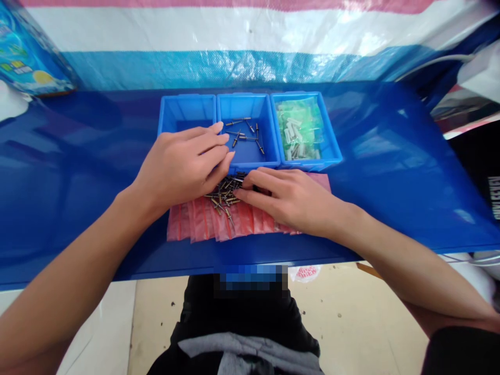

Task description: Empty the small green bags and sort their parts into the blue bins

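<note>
Pop rivets point(223, 197) lie in a loose pile on a row of overlapping pink plastic bags point(203, 221). My right hand point(291, 200) is low at the pile's right side, thumb and forefinger closing on rivets there. Above the front of the bins is my left hand point(187, 161), palm down, its fingers stretched toward the middle bin and its thumb side over the pile. Several rivets point(246, 136) are scattered inside the blue middle bin point(246, 101). My left hand partly hides the left bin point(187, 107).
The right bin point(332, 138) holds green-tinted clear bags point(299, 125) with pale cylindrical pieces. All three bins stand side by side on the blue table point(390, 192). A striped sheet point(234, 31) hangs behind, and a blue printed package point(33, 57) is at the back left.
</note>
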Demonstrator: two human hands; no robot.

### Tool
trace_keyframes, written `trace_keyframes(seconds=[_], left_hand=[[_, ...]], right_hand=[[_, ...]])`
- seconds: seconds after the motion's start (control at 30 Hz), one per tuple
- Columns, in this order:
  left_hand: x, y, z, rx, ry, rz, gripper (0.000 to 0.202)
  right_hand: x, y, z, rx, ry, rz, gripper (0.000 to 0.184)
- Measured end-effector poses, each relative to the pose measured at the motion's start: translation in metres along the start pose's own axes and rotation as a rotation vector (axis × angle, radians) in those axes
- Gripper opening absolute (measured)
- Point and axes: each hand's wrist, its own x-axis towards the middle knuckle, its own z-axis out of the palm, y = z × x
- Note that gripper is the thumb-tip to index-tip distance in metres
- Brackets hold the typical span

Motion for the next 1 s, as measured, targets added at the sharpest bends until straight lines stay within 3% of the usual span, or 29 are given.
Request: trace_keyframes(seconds=[0.1,0.23,0.3,0.4,0.53,0.63,0.7,0.83,1.0], left_hand=[[-0.001,0.000,0.002,-0.014,-0.010,0.009,0.015],[-0.003,-0.001,0.002,-0.048,-0.062,-0.054,0.017],[-0.003,-0.001,0.002,-0.101,-0.086,-0.106,0.019],[-0.003,0.000,0.000,-0.146,-0.118,-0.143,0.020],[-0.003,0.001,-0.002,-0.100,-0.185,-0.171,0.022],[-0.004,0.000,-0.002,-0.083,-0.142,-0.133,0.022],[-0.004,-0.001,-0.001,-0.085,-0.089,-0.081,0.019],[-0.003,-0.002,0.001,-0.137,-0.085,-0.092,0.017],[-0.001,-0.001,0.001,-0.044,-0.038,-0.027,0.015]], right_hand=[[0.000,0.000,-0.003,0.033,0.115,0.035,0.023],[-0.001,-0.002,-0.008,0.196,0.267,0.278,0.016],[-0.003,-0.002,-0.010,0.225,0.304,0.326,0.021],[-0.004,-0.001,-0.011,0.284,0.286,0.316,0.029],[0.001,-0.003,-0.010,0.410,0.237,0.345,0.019],[0.005,-0.006,-0.010,0.564,0.201,0.426,0.011],[0.004,-0.005,-0.010,0.564,0.204,0.355,0.008],[0.001,0.002,-0.011,0.282,0.212,0.068,0.022],[-0.001,0.007,-0.006,0.091,0.056,0.000,0.022]])
